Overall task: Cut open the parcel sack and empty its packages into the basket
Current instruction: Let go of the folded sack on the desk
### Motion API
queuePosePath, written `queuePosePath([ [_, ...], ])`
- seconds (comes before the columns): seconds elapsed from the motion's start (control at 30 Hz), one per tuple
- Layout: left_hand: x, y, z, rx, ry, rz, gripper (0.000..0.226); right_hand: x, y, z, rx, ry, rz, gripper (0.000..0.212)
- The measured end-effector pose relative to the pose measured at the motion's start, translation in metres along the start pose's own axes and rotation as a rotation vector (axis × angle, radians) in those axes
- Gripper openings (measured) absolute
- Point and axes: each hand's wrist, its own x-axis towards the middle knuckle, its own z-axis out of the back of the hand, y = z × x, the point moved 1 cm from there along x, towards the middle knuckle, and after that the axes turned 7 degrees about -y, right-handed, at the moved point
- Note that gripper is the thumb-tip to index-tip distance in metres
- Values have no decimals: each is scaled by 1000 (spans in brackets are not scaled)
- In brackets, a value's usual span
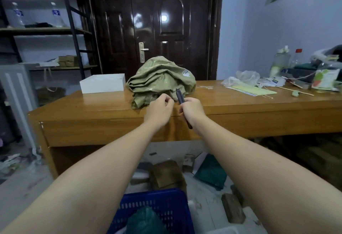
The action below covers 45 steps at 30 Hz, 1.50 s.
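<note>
A crumpled green woven parcel sack (159, 80) lies slumped on the wooden table (240, 104), near its front edge. My left hand (159, 109) is closed at the sack's near edge; whether it pinches the fabric is unclear. My right hand (192, 109) grips a dark utility knife (179, 96), its tip pointing up at the sack's near side. A blue plastic basket (166, 207) stands on the floor below my arms with a dark green package (146, 220) inside.
A white box (102, 83) sits left of the sack. Papers, plastic bags, bottles and jars crowd the table's right end. Brown and teal packages (211, 172) lie scattered on the floor by the basket. Metal shelving stands at left, a dark door behind.
</note>
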Motion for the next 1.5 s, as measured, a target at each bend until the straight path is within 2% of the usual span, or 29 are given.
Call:
queuePosePath([
  [0.13, -39, -12, -43, -329, 104, 138, 21, -22, -41, 41, -36, 45, -51, 25],
  [0.23, -69, -12, -82, -361, 220, 179, 19, -35, -84, 68, -55, 79, -150, 25],
  [0.53, -158, 21, -186, -435, 356, 430, 11, -58, -216, 117, -164, -25, -333, 23],
  [0.73, -210, 78, -253, -362, 378, 577, 15, -78, -309, 128, -251, -24, -473, 28],
  [0.83, -232, 112, -289, -273, 410, 715, 9, -87, -358, 120, -303, -16, -532, 18],
  [1.0, -275, 170, -346, -145, 477, 921, 29, -103, -437, 105, -324, 22, -662, 20],
  [1.13, -301, 208, -379, -117, 464, 1151, 18, -111, -495, 93, -362, 16, -766, 19],
  [1.23, -320, 233, -396, -84, 480, 1276, 28, -117, -527, 87, -390, 11, -842, 18],
  [1.37, -336, 250, -412, -11, 471, 1327, 32, -122, -557, 77, -379, 51, -879, 19],
  [1.5, -345, 269, -422, 47, 476, 1273, 32, -121, -570, 69, -451, 115, -888, 21],
])
